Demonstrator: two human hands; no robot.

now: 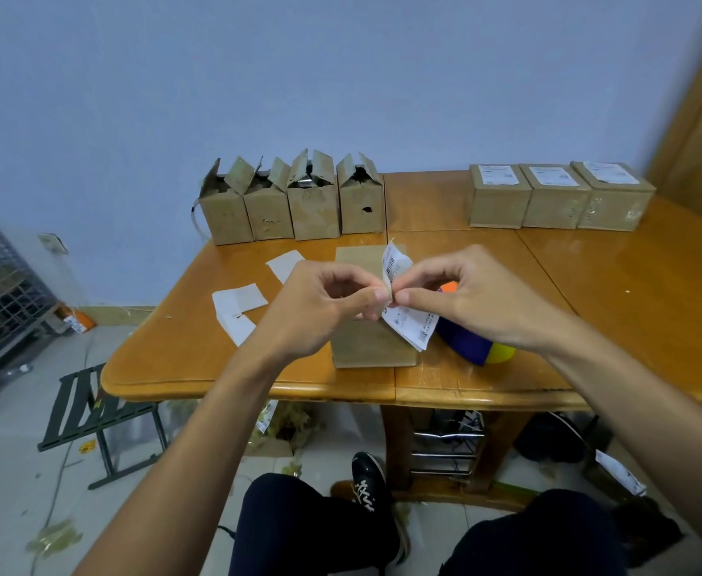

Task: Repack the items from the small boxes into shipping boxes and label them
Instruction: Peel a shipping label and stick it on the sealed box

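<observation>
A white printed shipping label (409, 326) hangs between my hands above a closed brown shipping box (368, 345) near the table's front edge. My left hand (320, 305) pinches the label's edge with thumb and forefinger. My right hand (469, 297) pinches the same edge from the other side. Several small boxes (291, 209) with open flaps stand in a row at the back left. Three closed boxes (557, 199) with labels on top stand at the back right.
A purple, orange and yellow object (471, 342) lies right of the box, partly behind my right hand. White backing papers (237, 303) lie on the wooden table (631, 326) to the left. A folding stool (95, 413) stands on the floor at left.
</observation>
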